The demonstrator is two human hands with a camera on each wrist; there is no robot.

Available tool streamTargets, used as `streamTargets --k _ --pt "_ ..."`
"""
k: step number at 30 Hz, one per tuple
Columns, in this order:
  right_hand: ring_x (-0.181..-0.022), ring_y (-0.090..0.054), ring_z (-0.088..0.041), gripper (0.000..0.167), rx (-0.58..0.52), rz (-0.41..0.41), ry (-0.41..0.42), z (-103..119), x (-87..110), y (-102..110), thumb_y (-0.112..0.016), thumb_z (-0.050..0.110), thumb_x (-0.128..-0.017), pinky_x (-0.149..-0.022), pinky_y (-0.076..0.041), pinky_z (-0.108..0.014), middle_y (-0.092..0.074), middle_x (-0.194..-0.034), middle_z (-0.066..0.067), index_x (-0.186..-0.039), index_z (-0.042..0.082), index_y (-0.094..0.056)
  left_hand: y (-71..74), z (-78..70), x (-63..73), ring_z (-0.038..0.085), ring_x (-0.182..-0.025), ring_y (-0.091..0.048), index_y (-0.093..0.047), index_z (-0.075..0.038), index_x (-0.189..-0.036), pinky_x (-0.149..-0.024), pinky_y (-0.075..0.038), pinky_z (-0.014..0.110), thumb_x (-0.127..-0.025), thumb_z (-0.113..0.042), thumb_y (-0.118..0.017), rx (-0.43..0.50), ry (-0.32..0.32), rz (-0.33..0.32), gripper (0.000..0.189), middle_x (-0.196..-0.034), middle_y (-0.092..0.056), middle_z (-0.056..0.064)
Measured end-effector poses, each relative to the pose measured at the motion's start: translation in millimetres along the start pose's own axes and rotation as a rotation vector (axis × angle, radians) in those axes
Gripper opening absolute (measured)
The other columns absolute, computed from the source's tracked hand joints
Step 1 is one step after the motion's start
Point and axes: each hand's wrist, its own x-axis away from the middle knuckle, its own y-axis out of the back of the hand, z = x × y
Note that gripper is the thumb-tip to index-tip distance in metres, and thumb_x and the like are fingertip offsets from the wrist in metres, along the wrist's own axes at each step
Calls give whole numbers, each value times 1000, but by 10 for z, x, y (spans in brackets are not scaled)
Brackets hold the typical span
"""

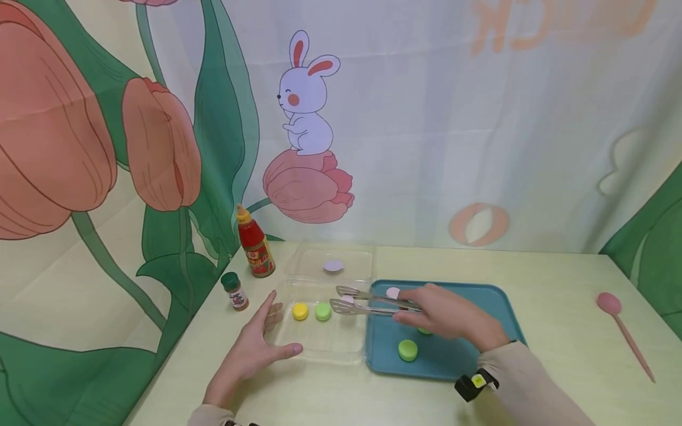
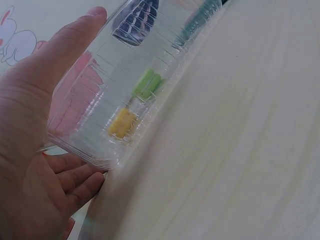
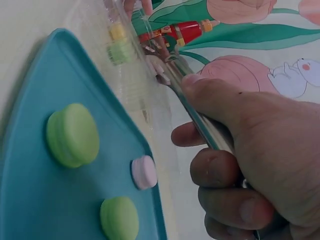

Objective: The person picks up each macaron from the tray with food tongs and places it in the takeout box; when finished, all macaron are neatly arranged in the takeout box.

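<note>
My right hand (image 1: pixel 447 310) grips metal tongs (image 1: pixel 380 300), whose slotted ends reach over the clear plastic container (image 1: pixel 330 354). A pale pink macaron (image 3: pixel 156 65) is between the tong ends. Inside the container sit a yellow macaron (image 1: pixel 300 312) and a green macaron (image 1: pixel 322 312), side by side. My left hand (image 1: pixel 253 346) is at the container's left side, thumb by the front corner and fingers extended along the left wall. The blue tray (image 1: pixel 447 370) below my right hand holds a green macaron (image 1: pixel 408 350), another green macaron (image 3: pixel 120 218) partly hidden in the head view, and a pale pink macaron (image 1: pixel 392 293).
The container's raised lid (image 1: pixel 306 260) stands behind it, with a pale oval sticker. A red sauce bottle (image 1: pixel 256 245) and a green-capped spice jar (image 1: pixel 234 291) stand at the left. A pink spoon (image 1: pixel 626 331) lies far right. A printed curtain (image 1: pixel 415 148) hangs behind the table.
</note>
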Motion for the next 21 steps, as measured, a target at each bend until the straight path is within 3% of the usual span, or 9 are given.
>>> streamTargets --k 6,11,15,18,21 --pt "-68 -66 -9 46 6 47 -23 101 -99 55 -66 42 -114 -83 -58 -40 -75 -94 3 -144 8 -70 5 7 1 38 -161 -44 -14 -26 -180 -132 -30 68 -81 -45 -102 1 -2 3 134 -178 -41 12" --pt "-87 -74 -9 49 64 69 -29 142 -178 94 -68 40 -113 -95 -63 -45 -79 -114 1 -147 5 -70 2 -3 -1 39 -161 -45 -14 -25 -180 -132 -32 67 -82 -45 -101 1 -3 8 133 -178 -41 13" --pt "-78 -67 -9 28 133 95 -14 223 -248 141 -70 37 -112 -81 -60 -39 -75 -96 1 -119 11 -77 11 -7 3 39 -161 -45 -14 -24 -180 -131 -32 67 -82 -44 -101 -2 -2 7 133 -177 -41 13" --pt "-70 -58 -10 20 183 121 -25 336 -300 193 -72 35 -111 -71 -54 -36 -65 -81 4 -100 19 -73 9 -2 7 39 -161 -45 -14 -24 -180 -131 -32 67 -82 -45 -101 -6 1 7 133 -177 -41 13" --pt "-74 -60 -11 20 219 149 -79 449 -348 241 -75 36 -109 -75 -55 -37 -66 -84 7 -100 19 -75 -1 3 4 39 -161 -45 -14 -25 -180 -131 -33 67 -83 -46 -100 -9 3 7 132 -177 -41 13"
